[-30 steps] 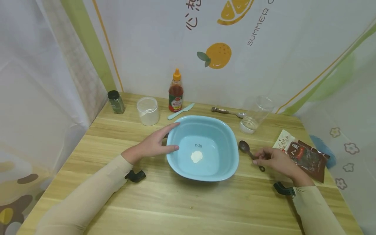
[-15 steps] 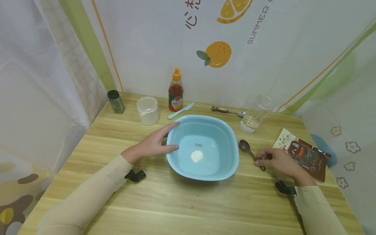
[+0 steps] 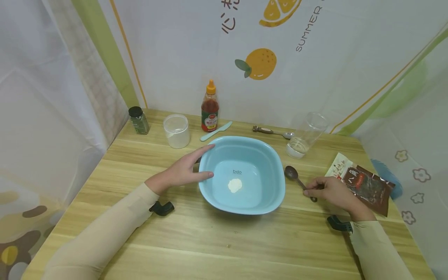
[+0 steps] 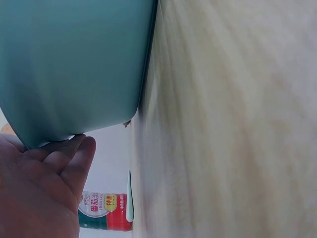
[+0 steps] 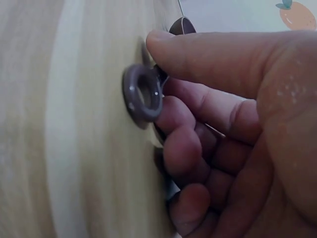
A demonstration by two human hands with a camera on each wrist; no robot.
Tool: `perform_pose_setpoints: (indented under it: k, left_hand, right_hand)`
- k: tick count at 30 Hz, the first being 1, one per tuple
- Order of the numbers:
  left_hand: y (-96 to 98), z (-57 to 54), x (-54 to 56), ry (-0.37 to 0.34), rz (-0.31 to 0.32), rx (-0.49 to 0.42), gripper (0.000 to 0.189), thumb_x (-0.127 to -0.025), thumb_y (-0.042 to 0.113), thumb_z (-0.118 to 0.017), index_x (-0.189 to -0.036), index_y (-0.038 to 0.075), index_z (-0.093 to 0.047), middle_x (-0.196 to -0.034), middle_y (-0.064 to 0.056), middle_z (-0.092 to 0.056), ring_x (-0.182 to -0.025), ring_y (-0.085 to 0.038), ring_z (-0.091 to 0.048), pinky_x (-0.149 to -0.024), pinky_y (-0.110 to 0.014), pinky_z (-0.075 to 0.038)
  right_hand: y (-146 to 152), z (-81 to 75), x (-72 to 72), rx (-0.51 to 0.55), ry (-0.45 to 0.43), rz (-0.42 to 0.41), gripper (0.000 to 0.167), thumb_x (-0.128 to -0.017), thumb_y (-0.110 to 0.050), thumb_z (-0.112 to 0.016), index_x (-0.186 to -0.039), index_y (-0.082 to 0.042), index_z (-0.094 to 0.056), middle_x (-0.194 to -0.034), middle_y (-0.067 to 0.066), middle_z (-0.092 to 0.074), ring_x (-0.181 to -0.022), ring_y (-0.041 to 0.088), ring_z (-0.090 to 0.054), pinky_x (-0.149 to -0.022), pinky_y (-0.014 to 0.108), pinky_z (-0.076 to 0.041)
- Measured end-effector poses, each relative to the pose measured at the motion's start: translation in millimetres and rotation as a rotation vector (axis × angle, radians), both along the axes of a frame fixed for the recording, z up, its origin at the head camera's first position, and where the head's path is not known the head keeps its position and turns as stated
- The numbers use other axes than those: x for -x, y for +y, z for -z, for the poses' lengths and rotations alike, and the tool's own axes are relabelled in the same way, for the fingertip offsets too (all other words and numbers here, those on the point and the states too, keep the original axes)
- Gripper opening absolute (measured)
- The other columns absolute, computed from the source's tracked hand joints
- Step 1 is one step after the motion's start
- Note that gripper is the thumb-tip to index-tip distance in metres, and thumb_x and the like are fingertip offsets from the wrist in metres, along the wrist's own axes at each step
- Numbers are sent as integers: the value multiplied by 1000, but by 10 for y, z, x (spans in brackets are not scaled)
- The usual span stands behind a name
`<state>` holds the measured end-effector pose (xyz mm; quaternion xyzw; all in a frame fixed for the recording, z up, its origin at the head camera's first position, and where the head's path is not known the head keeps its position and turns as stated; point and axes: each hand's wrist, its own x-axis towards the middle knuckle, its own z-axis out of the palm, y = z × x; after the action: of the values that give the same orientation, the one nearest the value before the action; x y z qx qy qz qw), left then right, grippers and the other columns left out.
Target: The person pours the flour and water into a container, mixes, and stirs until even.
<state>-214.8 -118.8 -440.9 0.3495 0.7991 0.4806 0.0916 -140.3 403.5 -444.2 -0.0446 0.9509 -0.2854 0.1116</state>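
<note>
A light blue basin (image 3: 259,155) with a small heap of white powder (image 3: 235,185) on its bottom stands mid-table. My left hand (image 3: 183,169) holds its left rim, thumb on the inner side. From the left wrist view, the other fingers (image 4: 81,161) lie against the basin's outside, under the rim. To the right of the basin, my right hand (image 3: 330,190) pinches a dark brown spoon (image 3: 291,172) by its handle. The ring at the handle's end (image 5: 130,96) shows just past the thumb in the right wrist view. Whether the spoon touches the table is hard to tell.
Along the back stand a green-filled jar (image 3: 139,121), a clear tub of white powder (image 3: 177,134), a ketchup bottle (image 3: 210,112), a pale green knife (image 3: 215,132), a metal spoon (image 3: 271,132) and a glass (image 3: 302,138). A brown packet (image 3: 371,188) lies by the right hand.
Both hands and the basin stay practically where they were. The spoon's ring end looks slightly more edge-on in the right hand.
</note>
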Motion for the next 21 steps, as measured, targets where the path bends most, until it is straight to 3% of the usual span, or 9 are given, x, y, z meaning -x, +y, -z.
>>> perform_pose_setpoints:
  k: [21]
  left_hand:
    - [-1, -4, -6, -7, 2, -8, 94, -100, 24, -81, -175, 4, -29, -171, -17, -46, -144, -36, -60, -114, -53, -55]
  right_hand:
    - [-27, 4, -5, 25, 34, 29, 24, -100, -36, -86, -93, -14, -79, -85, -1, -70, -76, 16, -55, -63, 29, -45]
